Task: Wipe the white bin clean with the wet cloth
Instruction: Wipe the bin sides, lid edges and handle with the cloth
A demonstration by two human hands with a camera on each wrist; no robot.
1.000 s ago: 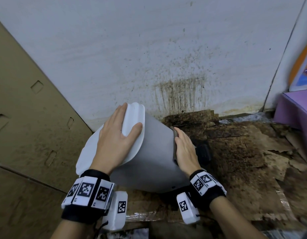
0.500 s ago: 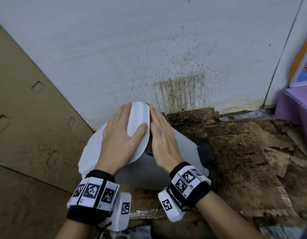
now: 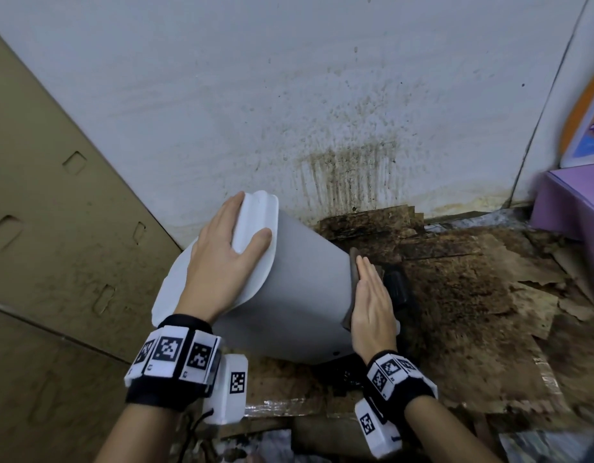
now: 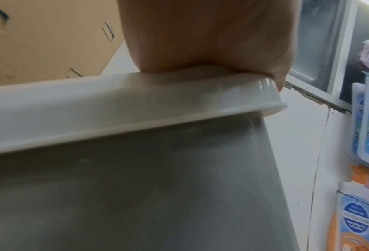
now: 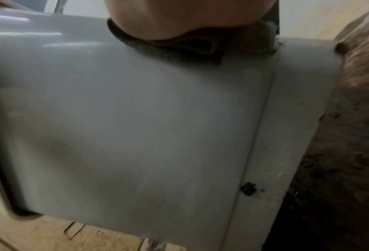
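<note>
I can read no words or numbers anywhere. The wristband tags (image 3: 170, 349) carry only black-and-white square code patterns, and the print on the blue pouch labels (image 4: 354, 219) in my left wrist view is too blurred.

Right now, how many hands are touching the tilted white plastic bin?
2. The left hand rests on the bin's white lid at its upper end; the right hand presses a dark grey cloth flat against the bin's side near its base.

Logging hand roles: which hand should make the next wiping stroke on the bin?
Right hand: it presses the cloth flat against the bin. The left hand steadies the lid.
</note>
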